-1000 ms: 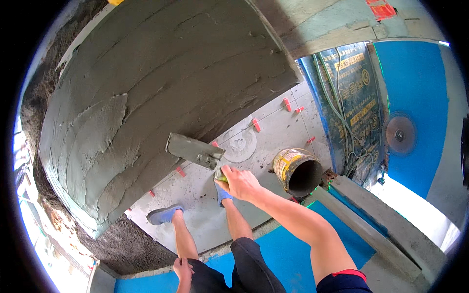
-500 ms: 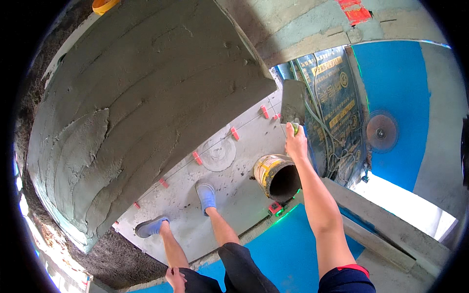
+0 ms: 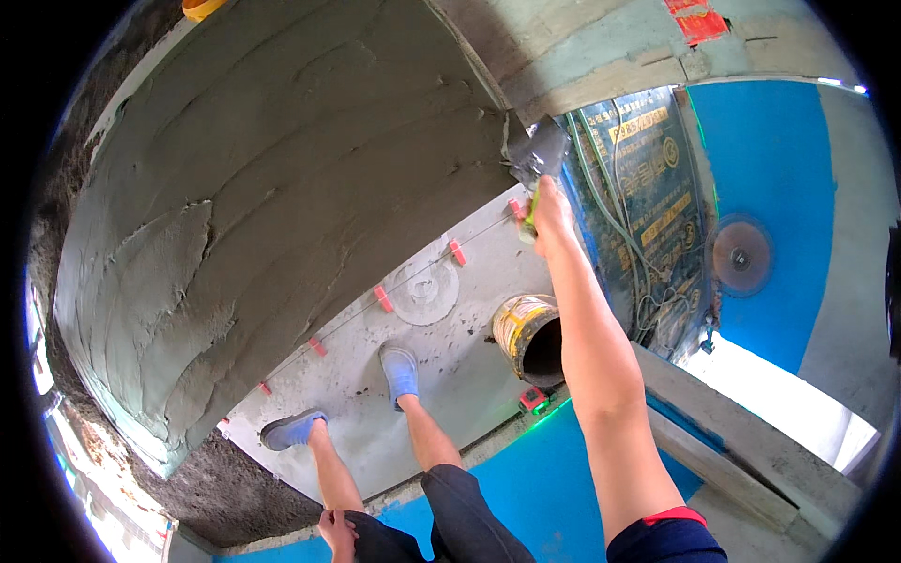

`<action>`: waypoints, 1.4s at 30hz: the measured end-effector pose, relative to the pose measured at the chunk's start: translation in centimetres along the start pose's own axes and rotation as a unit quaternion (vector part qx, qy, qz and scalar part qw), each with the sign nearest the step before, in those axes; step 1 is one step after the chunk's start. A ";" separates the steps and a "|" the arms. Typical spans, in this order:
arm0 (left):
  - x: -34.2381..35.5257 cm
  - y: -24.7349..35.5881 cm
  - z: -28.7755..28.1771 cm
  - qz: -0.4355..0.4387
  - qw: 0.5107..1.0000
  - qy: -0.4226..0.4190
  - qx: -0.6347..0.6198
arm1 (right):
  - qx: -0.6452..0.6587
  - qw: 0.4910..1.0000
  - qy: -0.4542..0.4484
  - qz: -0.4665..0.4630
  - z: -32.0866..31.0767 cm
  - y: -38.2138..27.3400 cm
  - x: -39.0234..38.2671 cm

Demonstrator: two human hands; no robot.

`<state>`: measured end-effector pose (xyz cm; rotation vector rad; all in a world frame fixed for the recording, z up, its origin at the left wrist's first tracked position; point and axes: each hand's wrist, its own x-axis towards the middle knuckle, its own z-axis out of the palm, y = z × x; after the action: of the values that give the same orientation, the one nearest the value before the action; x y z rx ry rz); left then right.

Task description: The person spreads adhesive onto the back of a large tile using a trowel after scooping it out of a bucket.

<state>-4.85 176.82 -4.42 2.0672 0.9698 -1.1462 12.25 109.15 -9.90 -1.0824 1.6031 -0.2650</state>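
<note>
My right hand point(image 3: 554, 218) grips the green handle of a trowel point(image 3: 537, 150), my arm stretched forward. The trowel's flat metal blade touches the right corner of a wide layer of wet grey mortar point(image 3: 310, 159). Mortar lies on part of the blade near that corner. Ridged, curved strokes run across the layer, with a rougher patch at its left. Low beside my thigh, my left hand point(image 3: 339, 533) has its fingers curled; whatever is in them is hidden. Below my right hand, a yellow-and-white bucket point(image 3: 514, 328) stands tilted in view, partly covered by my forearm.
Red wedges point(image 3: 457, 252) line a seam on the pale floor slab point(image 3: 450, 375), where my feet in blue shoes stand. A red tape measure point(image 3: 534, 401) sits by the bucket. Hoses point(image 3: 610, 220) run over a dark printed sheet point(image 3: 657, 188) at right; concrete ledges point(image 3: 751, 403) are nearer.
My right hand has moved forward and left, bringing the trowel from beside the mortar to its right corner. The blade has turned and now catches light. My left hand stays low by my thigh.
</note>
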 end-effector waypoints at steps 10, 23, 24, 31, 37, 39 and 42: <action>-1.2 0.1 -0.2 -0.023 0.999 0.015 -0.029 | -0.121 0.971 0.000 -0.207 -5.6 5.4 -1.8; -1.8 0.1 -0.8 -0.064 0.997 0.028 -0.039 | -0.517 0.796 -0.278 -0.146 0.9 15.9 -15.2; -1.4 0.3 -0.2 -0.066 0.997 0.022 -0.043 | -0.515 0.778 -0.299 -0.199 1.0 18.5 -17.2; -2.0 0.5 -2.3 -0.064 0.994 0.005 -0.087 | -0.525 0.640 -0.482 -0.287 6.4 26.8 -29.6; -1.6 0.5 -3.7 -0.004 1.000 -0.001 0.007 | -0.484 0.794 -0.339 -0.141 9.4 24.6 -30.3; -0.9 -1.1 -3.9 0.137 0.986 0.059 0.073 | -0.350 0.865 -0.298 -0.199 11.8 24.0 -29.1; -1.0 -2.0 -5.9 0.137 0.988 0.061 0.032 | -0.320 0.901 -0.269 -0.114 16.1 26.5 -31.5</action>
<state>-4.14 182.11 -1.12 2.2599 0.6824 -0.9285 11.41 153.32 -12.42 -1.6761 1.0651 0.4207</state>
